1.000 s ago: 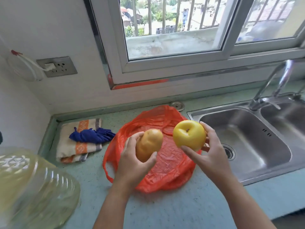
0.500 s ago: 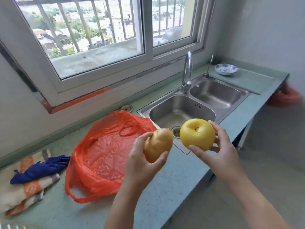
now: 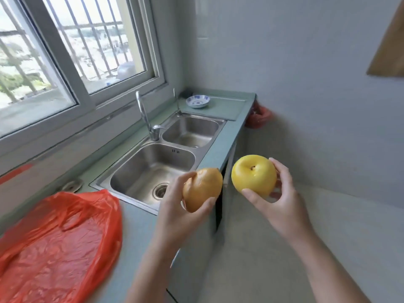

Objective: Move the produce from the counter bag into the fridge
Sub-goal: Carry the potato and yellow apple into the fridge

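Daylight comes thru a sliding window (image 3: 105,51) w/ a pale frame, vertical bars (image 3: 87,42) outside, trees & bldgs blurred beyond. Below it a pale green counter (image 3: 140,230) runs along the wall to the corner. Set in it: stainless double sink (image 3: 140,178), tall chrome faucet (image 3: 143,114) at the back btwn the 2 basins. A blue-patterned dish (image 3: 197,101) sits at the counter's far end. Rt wall (image 3: 306,84) is pale tile, floor (image 3: 328,215) light tile. Wood-coloured panel (image 3: 391,47) at top rt.

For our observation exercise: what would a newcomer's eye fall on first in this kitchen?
The bright yellow fruit held up in the right hand, beside a brownish fruit in the left hand. Then the crumpled red bag on the counter, left of the steel sink.
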The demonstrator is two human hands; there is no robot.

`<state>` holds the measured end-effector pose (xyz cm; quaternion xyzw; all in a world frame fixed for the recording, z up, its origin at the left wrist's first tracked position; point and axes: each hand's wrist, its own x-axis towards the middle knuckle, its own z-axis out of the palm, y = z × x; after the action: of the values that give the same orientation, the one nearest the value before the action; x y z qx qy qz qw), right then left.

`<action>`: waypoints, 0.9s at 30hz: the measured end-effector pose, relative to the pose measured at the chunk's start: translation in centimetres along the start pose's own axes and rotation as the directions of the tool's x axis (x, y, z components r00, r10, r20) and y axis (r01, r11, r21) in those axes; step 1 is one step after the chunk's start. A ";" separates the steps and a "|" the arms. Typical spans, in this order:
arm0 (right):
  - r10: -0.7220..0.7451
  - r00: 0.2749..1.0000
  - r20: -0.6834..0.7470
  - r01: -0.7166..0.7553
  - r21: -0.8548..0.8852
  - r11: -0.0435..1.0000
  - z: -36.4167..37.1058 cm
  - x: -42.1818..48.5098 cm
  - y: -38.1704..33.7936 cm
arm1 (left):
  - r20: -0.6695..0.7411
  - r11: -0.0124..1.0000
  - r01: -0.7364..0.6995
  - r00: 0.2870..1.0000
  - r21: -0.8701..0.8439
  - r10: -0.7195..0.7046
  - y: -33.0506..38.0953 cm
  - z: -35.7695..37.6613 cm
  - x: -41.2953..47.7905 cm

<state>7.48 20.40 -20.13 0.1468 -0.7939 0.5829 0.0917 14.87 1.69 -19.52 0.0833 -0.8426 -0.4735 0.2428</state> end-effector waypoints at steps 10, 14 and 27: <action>0.046 0.946 -0.321 -0.076 -0.083 0.994 -20.6 0.1 5.8 | 0.277 0.985 -0.121 0.949 -0.125 0.152 11.5 19.2 0.5; 0.052 0.895 -0.442 -0.109 -0.103 0.989 -29.3 -0.8 7.7 | 0.368 0.968 -0.192 0.898 -0.161 0.240 16.8 27.6 -0.7; 0.168 0.578 -0.799 -0.325 -0.036 0.945 -46.9 -8.5 12.9 | 0.690 0.904 -0.262 0.584 -0.339 0.428 27.0 47.2 -5.8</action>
<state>9.88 69.76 -20.16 -0.2443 -0.7339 0.5214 0.3603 -0.70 54.11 -19.22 -0.3102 -0.8138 -0.4904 -0.0317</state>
